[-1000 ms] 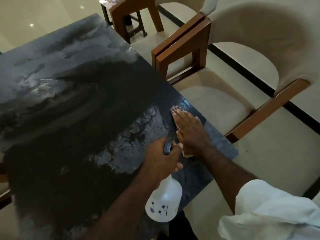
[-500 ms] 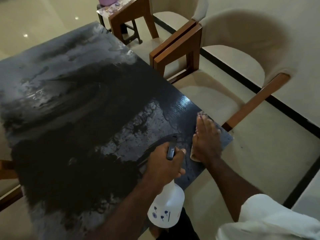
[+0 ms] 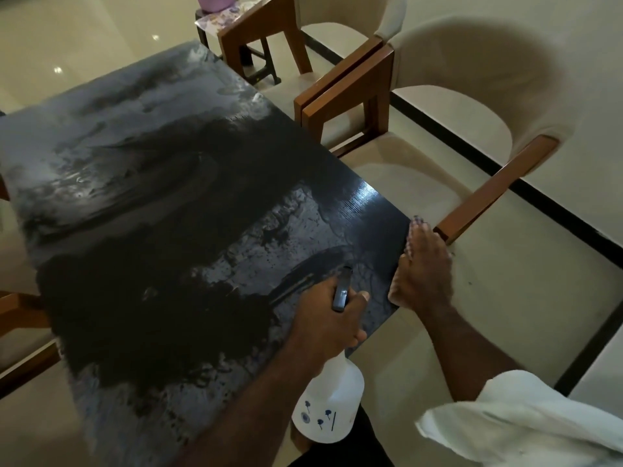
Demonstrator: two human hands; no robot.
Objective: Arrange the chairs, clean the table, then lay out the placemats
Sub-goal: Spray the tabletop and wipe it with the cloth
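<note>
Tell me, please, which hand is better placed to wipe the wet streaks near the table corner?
Probably the right: the right hand lies flat on the cloth at the table edge; the left hand grips the spray bottle.

A home dining room: a dark worktop flanked on the right by cream-cushioned wooden armchairs, standing on a polished cream floor with a black border strip

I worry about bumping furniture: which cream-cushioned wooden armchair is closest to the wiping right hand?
The nearer cream-cushioned wooden armchair, whose armrest tip sits just beside the right hand at the black table edge; the second armchair stands farther back, beyond it.
</note>
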